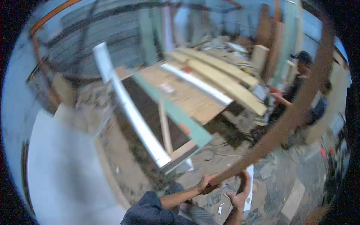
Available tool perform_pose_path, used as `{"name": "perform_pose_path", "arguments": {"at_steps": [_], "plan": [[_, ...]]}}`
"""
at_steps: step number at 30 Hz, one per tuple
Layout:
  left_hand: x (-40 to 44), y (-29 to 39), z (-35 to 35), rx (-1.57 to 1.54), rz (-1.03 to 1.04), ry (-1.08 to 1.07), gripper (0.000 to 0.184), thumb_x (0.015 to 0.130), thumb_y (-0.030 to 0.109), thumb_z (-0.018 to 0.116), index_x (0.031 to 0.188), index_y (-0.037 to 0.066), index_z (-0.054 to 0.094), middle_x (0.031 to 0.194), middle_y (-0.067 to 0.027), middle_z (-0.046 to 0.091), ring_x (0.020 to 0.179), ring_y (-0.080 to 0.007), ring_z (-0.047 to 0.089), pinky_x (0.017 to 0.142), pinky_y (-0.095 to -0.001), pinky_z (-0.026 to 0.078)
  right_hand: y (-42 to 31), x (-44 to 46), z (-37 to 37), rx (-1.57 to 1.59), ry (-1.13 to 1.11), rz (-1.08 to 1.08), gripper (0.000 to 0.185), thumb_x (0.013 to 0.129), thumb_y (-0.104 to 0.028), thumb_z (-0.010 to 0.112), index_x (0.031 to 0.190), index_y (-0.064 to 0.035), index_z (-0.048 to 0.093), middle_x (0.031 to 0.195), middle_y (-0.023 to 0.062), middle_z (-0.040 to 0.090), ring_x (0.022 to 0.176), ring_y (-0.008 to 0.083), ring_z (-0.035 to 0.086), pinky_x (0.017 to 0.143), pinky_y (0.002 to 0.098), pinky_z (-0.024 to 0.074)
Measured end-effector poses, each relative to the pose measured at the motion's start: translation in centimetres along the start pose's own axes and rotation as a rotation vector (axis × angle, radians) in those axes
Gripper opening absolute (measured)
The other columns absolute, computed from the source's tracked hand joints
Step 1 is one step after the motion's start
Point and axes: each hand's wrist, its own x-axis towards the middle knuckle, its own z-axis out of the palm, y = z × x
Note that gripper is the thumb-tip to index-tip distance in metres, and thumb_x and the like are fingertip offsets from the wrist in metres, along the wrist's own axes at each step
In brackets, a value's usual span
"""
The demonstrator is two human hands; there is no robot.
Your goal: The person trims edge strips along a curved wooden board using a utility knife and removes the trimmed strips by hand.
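A long brown wooden board rises from the lower middle towards the upper right, slanting across the view. My left hand is closed around its near end. Just right of that end is my right hand, its thumb apart and its fingers pointing up at the board's lower edge. Whether those fingertips touch the wood I cannot tell. Beyond my hands, a frame of green and pale boards lies on a work surface, with a long white strip along its left side.
Yellowish beams and another white strip lie on a plywood sheet. At right, partly behind my board, is a person in a dark cap. A large white panel stands at left. Scraps and cables litter the floor.
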Motion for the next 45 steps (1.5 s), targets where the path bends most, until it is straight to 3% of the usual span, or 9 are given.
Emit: {"name": "perform_pose_path", "arguments": {"at_steps": [4,13,15,17,22,27,38,40,45], "plan": [[-4.6,-2.5,-1.6,-0.47,-0.229,0.178,0.034,0.085,0.015,0.073,0.117,0.006,0.066,0.097,-0.0086,0.068,0.087,-0.0115,0.06,0.077,-0.0287,0.051,-5.6,4.5,8.7,0.238,-0.141,-0.205,0.113,0.066,-0.061,0.085,0.143,0.0044,0.033,0.12,0.0163,0.057,0.107,0.026,0.059,0.094,0.0416,0.0478],[-16.2,4.8,-17.3,0.454,0.188,0.635,0.05,0.079,0.036,0.076,0.115,0.004,0.061,0.093,-0.0158,0.068,0.085,-0.0279,0.069,0.075,-0.0407,0.054,-7.5,-2.1,27.6,0.194,-0.228,-0.437,0.037,0.09,-0.021,0.073,0.108,-0.0027,0.047,0.088,0.0054,0.05,0.061,0.015,0.052,0.053,0.0288,0.0449],[-20.6,7.4,-19.6,0.389,-0.002,0.679,0.053,0.08,0.038,0.074,0.121,0.008,0.061,0.105,-0.0171,0.066,0.096,-0.0326,0.066,0.084,-0.0436,0.052,-7.3,-6.5,31.5,1.234,-0.115,0.695,0.036,0.087,-0.012,0.075,0.108,-0.0027,0.047,0.093,0.0056,0.051,0.063,0.0151,0.054,0.051,0.028,0.0459],[-25.1,8.1,-22.5,0.306,-0.174,0.705,0.056,0.08,0.04,0.072,0.127,0.011,0.06,0.118,-0.0184,0.064,0.107,-0.0374,0.064,0.093,-0.0466,0.051,-10.0,-11.0,36.9,0.526,-0.521,-0.175,0.038,0.084,-0.004,0.074,0.11,-0.0021,0.047,0.094,0.006,0.052,0.073,0.017,0.058,0.056,0.0299,0.0497],[-36.9,6.0,-30.4,0.502,-0.207,1.147,0.046,0.07,0.032,0.081,0.107,0.009,0.067,0.098,-0.013,0.07,0.09,-0.0313,0.069,0.08,-0.0411,0.054,-14.3,-18.9,47.6,0.329,-0.781,-0.397,0.046,0.087,-0.016,0.074,0.122,-0.0045,0.047,0.105,0.0088,0.056,0.09,0.0197,0.06,0.073,0.0346,0.0535],[-48.6,10.8,-37.3,-0.251,-0.233,1.52,0.033,0.069,0.022,0.082,0.092,0.002,0.068,0.083,-0.0131,0.07,0.075,-0.0221,0.069,0.066,-0.0382,0.054,-20.2,-21.5,55.4,0.792,-1.017,-0.027,0.057,0.092,-0.035,0.069,0.133,-0.0042,0.045,0.12,0.0141,0.056,0.106,0.0278,0.059,0.09,0.0433,0.0494],[-71.9,7.3,-34.8,0.549,-0.392,2.193,0.031,0.08,0.026,0.078,0.104,0.009,0.069,0.062,-0.0066,0.061,0.052,-0.0203,0.055,0.055,-0.0326,0.047,-6.4,-21.1,58.1,0.193,-1.144,0.122,0.043,0.098,-0.027,0.063,0.13,-0.0012,0.048,0.117,0.0122,0.056,0.1,0.023,0.06,0.089,0.0376,0.0495],[-88.1,-12.0,-31.2,1.37,-1.981,1.17,0.045,0.092,0.046,0.062,0.117,0.009,0.061,0.098,-0.0059,0.069,0.081,-0.0218,0.065,0.075,-0.0503,0.05,-2.7,-21.6,58.4,0.125,-1.038,0.047,0.051,0.096,-0.028,0.066,0.134,0.0023,0.048,0.13,0.0164,0.054,0.121,0.0274,0.05,0.107,0.0392,0.0378],[-78.1,8.9,-32.5,0.825,-0.529,2.37,0.039,0.083,0.034,0.078,0.065,0.004,0.062,0.05,-0.0059,0.057,0.047,-0.0192,0.059,0.048,-0.0399,0.045,3.3,-21.2,60.5,0.179,-1.267,0.169,0.049,0.095,-0.012,0.062,0.141,-0.0031,0.047,0.137,0.0165,0.052,0.118,0.0216,0.054,0.101,0.0346,0.042]]}}
